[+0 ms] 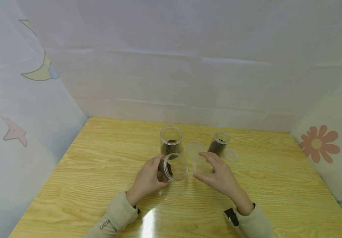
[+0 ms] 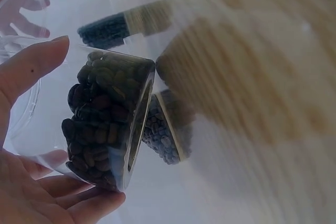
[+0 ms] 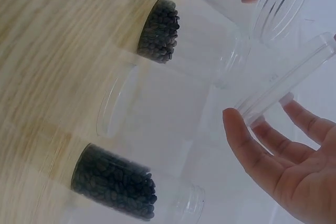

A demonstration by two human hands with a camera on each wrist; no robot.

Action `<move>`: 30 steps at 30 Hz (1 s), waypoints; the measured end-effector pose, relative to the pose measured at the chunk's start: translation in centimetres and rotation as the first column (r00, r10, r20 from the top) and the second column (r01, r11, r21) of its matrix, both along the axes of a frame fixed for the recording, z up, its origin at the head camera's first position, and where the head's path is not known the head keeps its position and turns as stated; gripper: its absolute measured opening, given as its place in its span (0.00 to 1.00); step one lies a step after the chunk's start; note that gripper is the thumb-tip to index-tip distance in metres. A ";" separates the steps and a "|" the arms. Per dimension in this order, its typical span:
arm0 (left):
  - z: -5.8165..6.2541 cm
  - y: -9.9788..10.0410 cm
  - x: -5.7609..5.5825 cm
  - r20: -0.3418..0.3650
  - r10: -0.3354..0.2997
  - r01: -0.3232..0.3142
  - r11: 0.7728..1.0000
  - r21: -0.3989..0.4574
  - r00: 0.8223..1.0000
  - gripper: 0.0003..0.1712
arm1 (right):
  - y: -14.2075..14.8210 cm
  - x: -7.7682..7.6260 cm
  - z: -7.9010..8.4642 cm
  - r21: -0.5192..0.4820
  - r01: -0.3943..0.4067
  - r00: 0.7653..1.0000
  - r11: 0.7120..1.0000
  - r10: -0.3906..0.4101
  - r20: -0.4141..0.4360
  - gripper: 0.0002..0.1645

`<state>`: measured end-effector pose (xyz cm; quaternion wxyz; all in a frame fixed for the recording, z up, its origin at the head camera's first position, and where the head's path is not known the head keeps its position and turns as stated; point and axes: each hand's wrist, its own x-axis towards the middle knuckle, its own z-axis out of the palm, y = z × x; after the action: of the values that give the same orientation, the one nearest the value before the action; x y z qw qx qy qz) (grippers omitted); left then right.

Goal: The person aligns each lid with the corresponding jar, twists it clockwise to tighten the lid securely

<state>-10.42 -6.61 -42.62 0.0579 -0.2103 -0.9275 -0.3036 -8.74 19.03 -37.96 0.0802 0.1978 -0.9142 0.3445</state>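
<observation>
beige left sleeve (image 1: 118, 211) reads "lets"; two jars (image 1: 171, 145) stand toward the worktop's (image 1: 99, 158) far edge; your left hand (image 1: 148, 176) clamps its fingers round a third jar (image 1: 162, 170), tilted nearer you; your right hand (image 1: 221, 177) pinches one of three lids (image 3: 283, 80).

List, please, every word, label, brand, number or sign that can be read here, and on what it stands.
"LETS SO": on the left sleeve; its ending is unclear.
Faint mark, seemingly on the lid in the right hand: too small to read.
Nothing else is readable.
</observation>
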 end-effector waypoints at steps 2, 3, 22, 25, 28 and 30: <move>0.1 0.1 0.0 0.001 0.000 0.000 1.000 -0.009 1.000 0.55 | -0.1 0.0 0.0 -0.018 -0.014 1.000 1.000 0.013 -0.010 0.40; 0.1 0.1 0.0 0.001 -0.001 0.001 1.000 -0.012 1.000 0.55 | -0.2 0.0 0.0 -0.026 -0.020 1.000 0.999 0.020 -0.015 0.40; 0.4 0.9 0.3 -0.009 0.006 -0.007 0.997 -0.078 1.000 0.55 | -1.9 -0.2 -0.1 -0.057 -0.142 0.984 0.988 0.135 -0.115 0.41; 0.4 0.9 0.2 -0.012 0.007 -0.008 0.997 -0.080 1.000 0.55 | -2.2 -0.2 -0.1 -0.051 -0.147 0.983 0.988 0.140 -0.123 0.42; 0.3 0.9 0.2 -0.010 0.009 -0.010 0.997 -0.081 1.000 0.55 | -2.6 -0.2 0.0 -0.052 -0.146 0.983 0.988 0.139 -0.123 0.42; 0.4 0.9 0.2 -0.009 0.013 -0.013 0.996 -0.083 1.000 0.55 | -2.8 -0.2 0.1 -0.054 -0.150 0.982 0.987 0.142 -0.124 0.42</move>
<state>-10.22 -5.68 -42.21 0.0550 -0.2078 -0.9404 -0.2635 -8.96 16.20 -37.90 0.1158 0.2820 -0.8794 0.3657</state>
